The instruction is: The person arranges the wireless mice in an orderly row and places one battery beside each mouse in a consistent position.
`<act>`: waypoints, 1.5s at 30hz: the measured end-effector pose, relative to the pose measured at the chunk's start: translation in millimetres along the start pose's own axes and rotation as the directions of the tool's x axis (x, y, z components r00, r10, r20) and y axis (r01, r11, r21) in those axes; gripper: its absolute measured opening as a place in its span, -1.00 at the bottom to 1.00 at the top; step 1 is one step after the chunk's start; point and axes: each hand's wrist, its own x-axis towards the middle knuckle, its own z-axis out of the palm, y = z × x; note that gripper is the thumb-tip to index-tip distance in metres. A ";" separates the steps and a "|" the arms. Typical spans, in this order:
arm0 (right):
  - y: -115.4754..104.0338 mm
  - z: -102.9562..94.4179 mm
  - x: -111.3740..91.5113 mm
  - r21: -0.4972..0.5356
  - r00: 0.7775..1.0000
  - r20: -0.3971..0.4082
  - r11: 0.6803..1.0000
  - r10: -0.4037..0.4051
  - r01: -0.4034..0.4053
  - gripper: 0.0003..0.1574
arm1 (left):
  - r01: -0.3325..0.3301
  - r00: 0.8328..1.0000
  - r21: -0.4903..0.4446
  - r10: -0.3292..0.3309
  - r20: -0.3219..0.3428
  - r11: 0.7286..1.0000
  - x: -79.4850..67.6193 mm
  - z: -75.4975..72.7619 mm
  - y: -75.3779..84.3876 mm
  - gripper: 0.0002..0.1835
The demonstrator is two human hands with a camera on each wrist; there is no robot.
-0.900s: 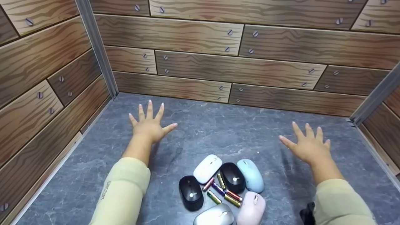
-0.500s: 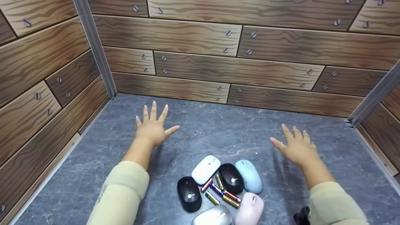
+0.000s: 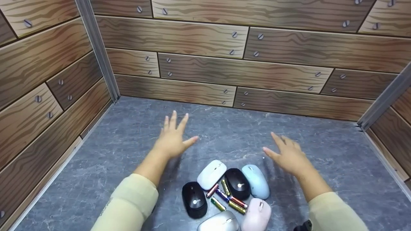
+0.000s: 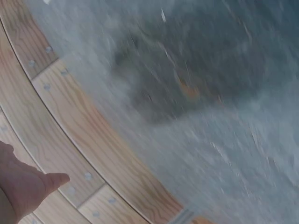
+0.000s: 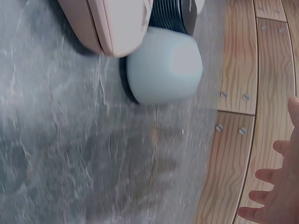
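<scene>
My left hand (image 3: 171,141) is held out with fingers spread, up and left of a cluster of computer mice. On the other side my right hand (image 3: 289,155) reaches forward, fingers apart, nearest the light blue mouse (image 3: 256,181). Neither hand holds anything. Beside the blue mouse lies a black mouse (image 3: 237,183), with a white mouse (image 3: 212,175) and a second black mouse (image 3: 194,199) to its left. A silver mouse (image 3: 219,222) and a pink mouse (image 3: 256,215) lie at the near side. Several small batteries, among them a green one (image 3: 218,204), lie between the mice.
A grey marbled table surface (image 3: 106,166) carries everything. Wood-patterned panels stand behind (image 3: 199,64) and along the left and right sides, joined by metal corner posts (image 3: 100,51). A small black object (image 3: 303,226) shows by the right sleeve.
Both hands have moved inward: the left one to the right and slightly nearer, the right one to the left. The mice and batteries lie as before.
</scene>
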 end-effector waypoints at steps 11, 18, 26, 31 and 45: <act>-9.2 24.2 -2.1 -0.015 0.997 0.047 0.997 -0.069 0.070 0.04 | -0.093 0.990 -0.110 0.104 0.096 0.990 -14.0 29.9 29.6 -0.05; -16.1 35.2 -8.3 0.048 0.995 0.034 0.994 -0.098 0.096 -0.05 | -0.160 0.974 -0.151 0.181 0.139 0.976 -22.6 47.1 45.6 -0.07; -22.6 49.3 -16.6 0.143 0.991 0.035 0.982 -0.130 0.123 -0.05 | -0.215 0.952 -0.218 0.255 0.170 0.952 -34.3 58.9 65.3 -0.11; -23.7 56.7 -20.3 0.135 0.993 0.042 0.985 -0.115 0.108 -0.07 | -0.249 0.938 -0.224 0.292 0.187 0.942 -42.1 65.6 73.7 -0.14; -26.6 76.7 -27.0 0.053 0.998 -0.011 0.996 -0.068 0.068 -0.15 | -0.314 0.905 -0.226 0.362 0.222 0.922 -54.0 81.6 85.3 -0.16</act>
